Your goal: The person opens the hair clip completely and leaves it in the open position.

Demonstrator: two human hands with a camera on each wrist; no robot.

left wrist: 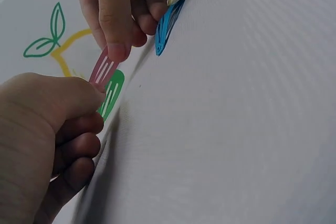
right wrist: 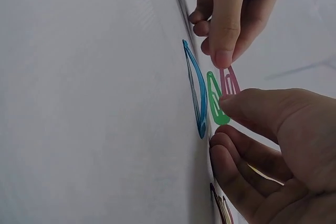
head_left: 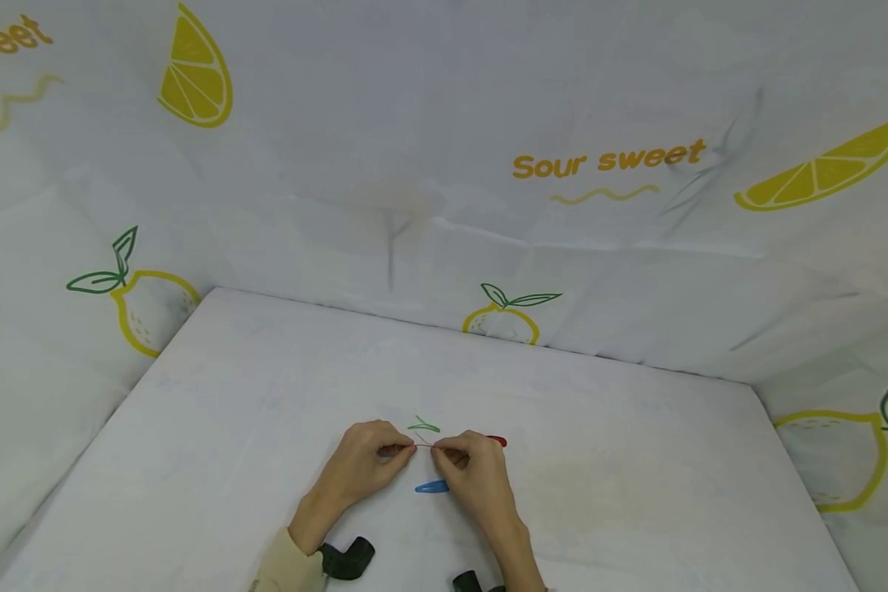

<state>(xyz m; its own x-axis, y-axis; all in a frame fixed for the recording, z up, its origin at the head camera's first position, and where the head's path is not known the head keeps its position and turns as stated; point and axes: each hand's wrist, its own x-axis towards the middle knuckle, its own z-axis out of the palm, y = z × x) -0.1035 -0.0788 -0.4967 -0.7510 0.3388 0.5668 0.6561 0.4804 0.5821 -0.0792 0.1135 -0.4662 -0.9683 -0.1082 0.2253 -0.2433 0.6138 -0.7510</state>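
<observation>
Pink hair clip (left wrist: 96, 70) pinched by your left grip (head_left: 366, 460) and right grip (head_left: 479, 467), one at each end; backdrop print (head_left: 622, 160) reads "Sour sweet" in orange.

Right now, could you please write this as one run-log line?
left hand: pinches pink clip; right hand: pinches its opposite end; green clip: on table beyond hands; blue clip: on table beside right hand

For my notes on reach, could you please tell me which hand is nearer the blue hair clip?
Right. In the head view, the right hand partly covers the blue hair clip; the left hand sits farther, to its left.
</observation>
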